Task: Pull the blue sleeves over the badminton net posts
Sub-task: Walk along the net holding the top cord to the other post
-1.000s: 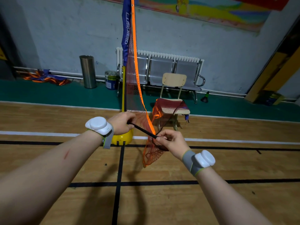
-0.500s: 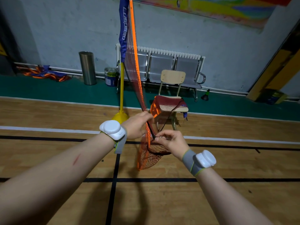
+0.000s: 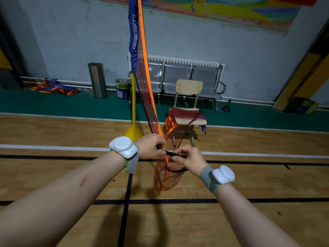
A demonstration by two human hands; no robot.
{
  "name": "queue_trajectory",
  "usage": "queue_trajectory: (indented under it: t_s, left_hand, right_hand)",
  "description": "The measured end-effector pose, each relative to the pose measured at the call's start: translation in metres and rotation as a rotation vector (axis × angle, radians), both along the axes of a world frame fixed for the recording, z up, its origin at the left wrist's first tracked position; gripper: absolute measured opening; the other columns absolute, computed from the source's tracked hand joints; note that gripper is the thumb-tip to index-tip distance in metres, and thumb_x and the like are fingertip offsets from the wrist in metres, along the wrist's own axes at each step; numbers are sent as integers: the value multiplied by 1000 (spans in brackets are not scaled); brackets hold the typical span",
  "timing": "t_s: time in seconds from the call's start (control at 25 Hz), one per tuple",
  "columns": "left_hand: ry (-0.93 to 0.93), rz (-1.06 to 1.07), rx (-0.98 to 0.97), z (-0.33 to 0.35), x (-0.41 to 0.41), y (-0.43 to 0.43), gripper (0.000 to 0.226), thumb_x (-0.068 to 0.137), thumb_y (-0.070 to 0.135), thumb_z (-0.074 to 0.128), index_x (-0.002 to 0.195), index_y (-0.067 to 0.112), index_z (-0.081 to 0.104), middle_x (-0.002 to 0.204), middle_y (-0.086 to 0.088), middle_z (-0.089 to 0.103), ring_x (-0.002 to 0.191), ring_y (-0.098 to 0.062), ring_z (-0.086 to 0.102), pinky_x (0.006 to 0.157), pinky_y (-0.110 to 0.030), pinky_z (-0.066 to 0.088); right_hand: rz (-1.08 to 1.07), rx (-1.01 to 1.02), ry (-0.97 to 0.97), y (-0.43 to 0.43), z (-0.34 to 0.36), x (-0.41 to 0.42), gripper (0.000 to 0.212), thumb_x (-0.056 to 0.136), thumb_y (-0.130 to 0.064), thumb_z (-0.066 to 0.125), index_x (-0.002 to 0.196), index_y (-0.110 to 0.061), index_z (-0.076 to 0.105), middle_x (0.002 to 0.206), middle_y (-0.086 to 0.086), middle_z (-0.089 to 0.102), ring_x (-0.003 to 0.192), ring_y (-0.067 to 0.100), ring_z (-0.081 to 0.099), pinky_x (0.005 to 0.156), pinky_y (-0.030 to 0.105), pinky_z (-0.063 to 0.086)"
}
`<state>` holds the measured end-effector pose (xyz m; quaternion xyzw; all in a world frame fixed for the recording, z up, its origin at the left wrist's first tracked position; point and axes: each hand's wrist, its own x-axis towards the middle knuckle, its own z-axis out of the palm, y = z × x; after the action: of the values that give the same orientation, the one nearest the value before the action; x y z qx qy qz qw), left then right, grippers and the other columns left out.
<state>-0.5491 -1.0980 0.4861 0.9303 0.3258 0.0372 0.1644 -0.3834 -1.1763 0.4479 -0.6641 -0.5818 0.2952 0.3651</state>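
A yellow net post (image 3: 133, 102) on a yellow base (image 3: 133, 133) stands ahead of me. A blue sleeve (image 3: 133, 38) covers its upper part only. From the sleeve a red net with orange edging (image 3: 148, 90) runs down to my hands. My left hand (image 3: 151, 146) grips the net's edge and one end of a thin black rod (image 3: 173, 154). My right hand (image 3: 191, 158) pinches the rod's other end. A loose fold of net (image 3: 167, 177) hangs below both hands. More net (image 3: 185, 115) lies draped over a chair seat.
A wooden chair (image 3: 188, 90) stands just right of the post, with a row of metal seats (image 3: 185, 79) and a radiator behind it. A steel bin (image 3: 97, 80) and a paint can (image 3: 122, 89) stand left of the post. A small black cone (image 3: 227, 106) sits at right.
My hands have come closer together on the black rod, which has gone from slanted to nearly level. My view has shifted, so the post's base now sits left of my left hand.
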Motion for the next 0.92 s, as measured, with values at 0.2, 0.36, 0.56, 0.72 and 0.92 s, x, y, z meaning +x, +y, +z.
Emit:
queue_trajectory:
  t_s: [0.2, 0.36, 0.56, 0.72, 0.92]
  left_hand:
    - [-121, 91, -21, 3, -12, -2, 10, 86, 18, 56, 78, 13, 55, 89, -1, 54, 91, -24, 54, 82, -36, 44]
    - [-174, 134, -37, 4, -23, -7, 10, 84, 14, 56, 74, 11, 55, 85, -1, 55, 86, -23, 53, 80, -35, 43]
    - [-171, 158, -39, 8, -31, -13, 10, 83, 11, 55, 72, 11, 54, 84, 0, 53, 83, -22, 50, 78, -32, 41]
    - [-190, 210, -39, 12, -40, -18, 10, 83, 10, 56, 77, 4, 59, 89, -8, 56, 81, -21, 48, 71, -26, 34]
    - [-212, 281, -15, 13, -47, -25, 9, 84, 10, 55, 80, 3, 60, 89, -4, 54, 84, -20, 47, 70, -22, 29]
  right_hand:
    - [32, -7, -32, -2, -1, -1, 18, 76, -13, 73, 71, -19, 56, 80, -1, 47, 75, 12, 45, 66, 17, 36]
    - [63, 16, -83, -3, 6, -4, 19, 79, -9, 69, 73, -21, 56, 85, 2, 49, 82, 14, 48, 75, 18, 41]
    - [42, 61, -118, -10, 3, -12, 19, 81, -9, 66, 72, -23, 56, 88, 3, 54, 88, 20, 53, 83, 32, 46]
    - [45, 23, 32, -13, 2, -13, 25, 81, -16, 69, 65, -29, 55, 78, 3, 51, 74, 15, 49, 69, 24, 42]
    - [82, -1, 127, -23, -3, -7, 24, 81, -11, 68, 63, -19, 55, 63, -1, 40, 58, 8, 36, 49, 7, 31]
